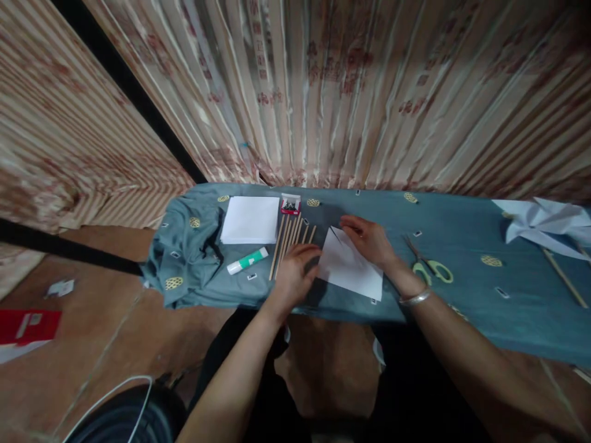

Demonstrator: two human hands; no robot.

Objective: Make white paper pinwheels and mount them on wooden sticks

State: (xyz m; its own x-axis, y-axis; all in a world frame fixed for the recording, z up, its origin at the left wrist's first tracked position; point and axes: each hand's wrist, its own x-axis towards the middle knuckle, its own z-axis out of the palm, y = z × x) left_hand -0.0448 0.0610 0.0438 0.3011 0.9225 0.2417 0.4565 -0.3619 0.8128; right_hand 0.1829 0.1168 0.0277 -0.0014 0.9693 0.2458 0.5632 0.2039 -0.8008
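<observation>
A white square sheet of paper [351, 274] lies tilted on the cloth-covered table, with a dark slit or fold line at its top corner. My left hand [298, 271] is at its left edge, fingers loosely curved and thumb apart. Over the upper right edge, my right hand [368, 241] reaches its fingers leftward, just past the paper's corner; the thumb sits below them. Neither hand visibly pinches the sheet. Several thin wooden sticks [287, 237] lie beside my left hand. Right of my right hand rest scissors [427, 261] with pale green handles.
A stack of white paper [250, 220], a green-and-white glue stick [247, 261] and a small red box of dark pieces [290, 203] sit on the left. White paper pinwheels [545, 223] on sticks lie far right. A pleated curtain [323, 92] hangs behind the table.
</observation>
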